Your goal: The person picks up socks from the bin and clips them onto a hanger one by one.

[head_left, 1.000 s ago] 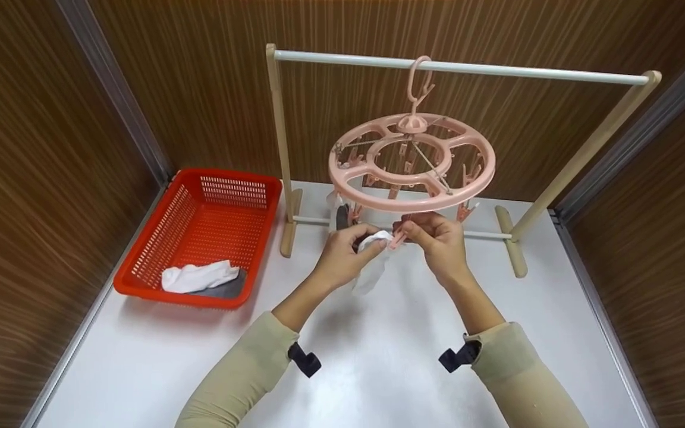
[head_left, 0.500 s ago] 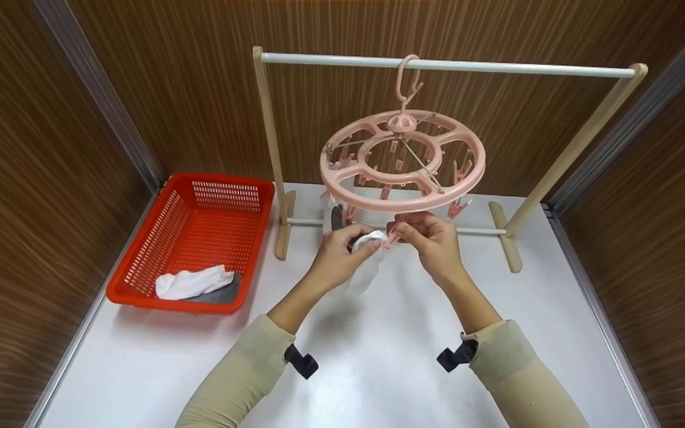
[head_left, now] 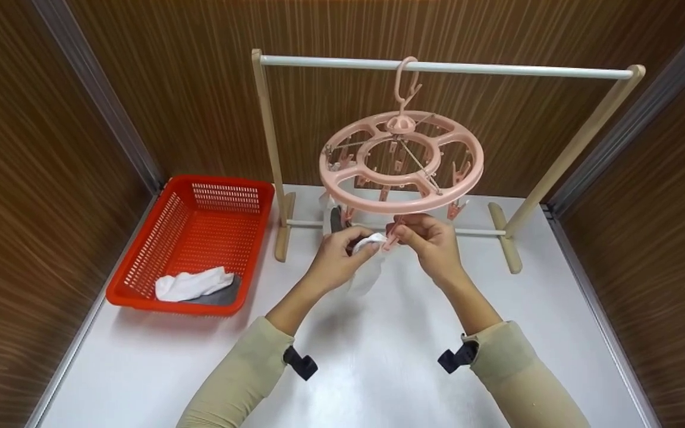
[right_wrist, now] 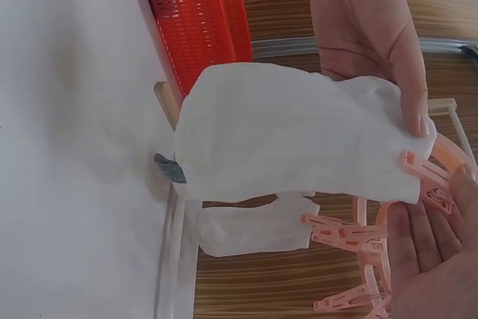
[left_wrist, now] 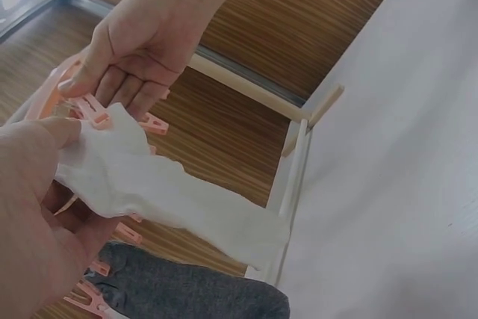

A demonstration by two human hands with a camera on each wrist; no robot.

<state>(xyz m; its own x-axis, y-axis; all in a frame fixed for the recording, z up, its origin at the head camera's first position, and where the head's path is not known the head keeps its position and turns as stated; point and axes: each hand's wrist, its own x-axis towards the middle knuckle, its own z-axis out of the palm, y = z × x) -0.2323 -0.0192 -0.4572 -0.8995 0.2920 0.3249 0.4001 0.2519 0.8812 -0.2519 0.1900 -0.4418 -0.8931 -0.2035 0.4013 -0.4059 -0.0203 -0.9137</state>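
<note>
My left hand [head_left: 338,258] grips a white sock [left_wrist: 179,184] near its opening, thumb on top. The sock's foot hangs away from the hand. With thumb and fingers, my right hand [head_left: 434,246] pinches a pink clothespin [head_left: 391,239] under the front rim of a round pink drying hanger [head_left: 399,206]. In the right wrist view, this clothespin's tip [right_wrist: 413,163] lies over the sock's edge; whether it bites the cloth I cannot tell. A grey sock [left_wrist: 198,289] and another white sock [right_wrist: 258,229] hang nearby from the hanger's clothespins.
The hanger hooks over the white bar [head_left: 497,69] of a wooden-legged rack. At left, a red basket [head_left: 115,291] contains a white sock [head_left: 194,284] and some grey cloth [head_left: 223,294]. Several spare clothespins [head_left: 456,209] dangle around the ring. Wood-grain walls enclose the white tabletop [head_left: 342,386].
The head view has shifted slightly, so the rack and basket appear a little further left. Both hands keep their hold on the sock and the clothespin, with hardly any movement.
</note>
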